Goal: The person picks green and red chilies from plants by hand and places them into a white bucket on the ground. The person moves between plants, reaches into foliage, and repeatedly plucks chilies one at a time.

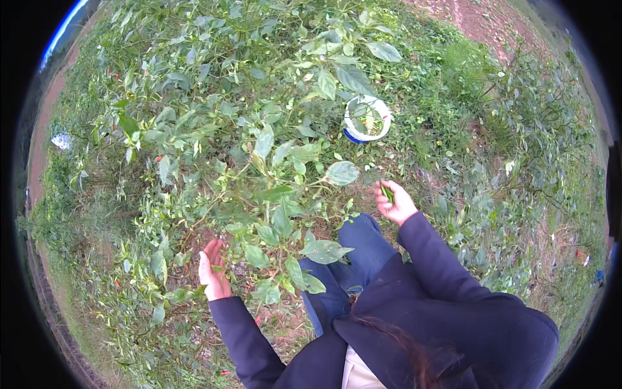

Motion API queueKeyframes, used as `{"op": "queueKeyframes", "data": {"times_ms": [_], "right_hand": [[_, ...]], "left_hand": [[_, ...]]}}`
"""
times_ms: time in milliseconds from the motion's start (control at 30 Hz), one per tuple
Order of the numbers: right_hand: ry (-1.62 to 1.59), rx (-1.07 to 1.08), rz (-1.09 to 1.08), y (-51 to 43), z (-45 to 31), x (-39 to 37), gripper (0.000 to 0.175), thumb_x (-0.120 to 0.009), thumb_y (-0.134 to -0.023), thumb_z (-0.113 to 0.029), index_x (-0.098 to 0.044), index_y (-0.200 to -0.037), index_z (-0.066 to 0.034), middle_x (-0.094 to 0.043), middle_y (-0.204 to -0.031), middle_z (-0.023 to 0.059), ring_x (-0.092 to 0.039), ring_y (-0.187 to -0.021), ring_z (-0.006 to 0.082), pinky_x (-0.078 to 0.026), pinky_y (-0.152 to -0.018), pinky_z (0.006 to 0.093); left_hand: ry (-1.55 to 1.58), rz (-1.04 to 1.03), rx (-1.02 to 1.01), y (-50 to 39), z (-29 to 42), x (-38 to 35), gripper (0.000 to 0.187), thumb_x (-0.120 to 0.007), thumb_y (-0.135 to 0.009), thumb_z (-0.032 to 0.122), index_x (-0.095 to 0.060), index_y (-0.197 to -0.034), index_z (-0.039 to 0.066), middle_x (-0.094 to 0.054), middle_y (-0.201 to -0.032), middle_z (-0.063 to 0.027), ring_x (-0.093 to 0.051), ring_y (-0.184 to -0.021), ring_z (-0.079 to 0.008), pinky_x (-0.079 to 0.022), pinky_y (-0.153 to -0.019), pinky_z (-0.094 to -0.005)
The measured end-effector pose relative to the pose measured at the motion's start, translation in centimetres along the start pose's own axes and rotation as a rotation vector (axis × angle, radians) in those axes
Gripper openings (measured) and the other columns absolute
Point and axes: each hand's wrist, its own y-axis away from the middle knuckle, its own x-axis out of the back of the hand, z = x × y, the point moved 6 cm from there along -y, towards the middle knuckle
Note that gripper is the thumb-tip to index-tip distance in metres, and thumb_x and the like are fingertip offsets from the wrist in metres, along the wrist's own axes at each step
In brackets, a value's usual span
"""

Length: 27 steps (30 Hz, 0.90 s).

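Observation:
My right hand point(399, 205) is curled around a green chili pepper point(388, 193), or perhaps more than one; the fingers hide part of it. Just beyond that hand, a white bucket point(385, 127) with a blue outer side stands among the low plants, with green and red bits inside. My left hand point(215, 274) holds nothing, its palm turned inward and fingers extended beside the stems of a leafy pepper plant point(267, 233). Broad green leaves of this plant spread between my two hands, partly over my jeans point(364, 243).
Dense pepper plants point(194, 87) fill the far and left side. Small red peppers point(159, 158) show among the leaves, and another red pepper point(257, 319) is low near my left sleeve. Weeds point(461, 68) grow beyond the bucket, before a strip of bare reddish soil point(466, 19).

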Motion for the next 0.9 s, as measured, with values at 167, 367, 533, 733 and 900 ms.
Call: {"op": "queueKeyframes", "data": {"times_ms": [167, 367, 533, 733, 900], "right_hand": [[-0.068, 0.213, 0.121, -13.0, -6.6, 3.0, 0.018, -0.047, -0.09, -0.018, -0.053, -0.088, -0.0014, -0.052, -0.072, 0.006, -0.047, -0.055, 0.0123, -0.037, -0.041, 0.0205], [0.279, 0.512, 0.103, -20.9, -16.9, 3.2, 0.047, -0.042, -0.092, -0.04, -0.039, -0.131, -0.014, -0.047, -0.129, 0.0114, -0.053, -0.111, 0.0324, -0.033, -0.094, 0.061], [1.34, 0.992, 0.141, -19.2, -13.3, -1.6, 0.03, -0.051, -0.09, -0.022, -0.054, -0.117, -0.0078, -0.062, -0.096, 0.0063, -0.06, -0.079, 0.0173, -0.047, -0.073, 0.0288], [1.033, 1.038, -0.245, -10.2, -1.4, -7.6, 0.021, -0.052, -0.091, -0.02, -0.063, -0.089, -0.0018, -0.053, -0.064, -0.0043, -0.045, -0.053, 0.0034, -0.034, -0.049, 0.0175], [1.815, 0.556, -0.367, -4.6, 12.8, -8.1, 0.019, -0.057, -0.084, -0.017, -0.066, -0.08, -0.0013, -0.057, -0.06, 0.0025, -0.052, -0.055, 0.0084, -0.043, -0.052, 0.0265]], "left_hand": [[0.174, -0.009, -0.168, 0.4, -1.0, 1.4, 0.053, -0.04, -0.094, 0.038, -0.04, -0.13, -0.001, -0.043, -0.133, -0.0124, -0.043, -0.121, -0.027, -0.031, -0.103, -0.0375], [0.208, -0.019, -0.513, 0.4, -4.5, 0.8, 0.052, -0.045, -0.093, 0.03, -0.036, -0.132, -0.003, -0.039, -0.137, -0.0147, -0.042, -0.123, -0.0279, -0.031, -0.104, -0.0375], [0.552, 0.288, -0.527, 0.5, -10.5, 2.6, 0.022, -0.051, -0.092, 0.012, -0.049, -0.11, 0.001, -0.056, -0.096, -0.0071, -0.054, -0.085, -0.0152, -0.045, -0.079, -0.028], [0.641, 0.047, -0.374, 0.4, -15.3, -1.9, 0.006, -0.054, -0.089, 0.007, -0.055, -0.094, 0.003, -0.055, -0.078, -0.0027, -0.051, -0.068, -0.0116, -0.044, -0.063, -0.0249], [0.364, 0.106, -0.574, 0.9, -12.8, -3.2, 0.013, -0.058, -0.088, 0.009, -0.061, -0.097, 0.0, -0.062, -0.08, -0.0043, -0.056, -0.069, -0.0092, -0.045, -0.064, -0.0235]]}}
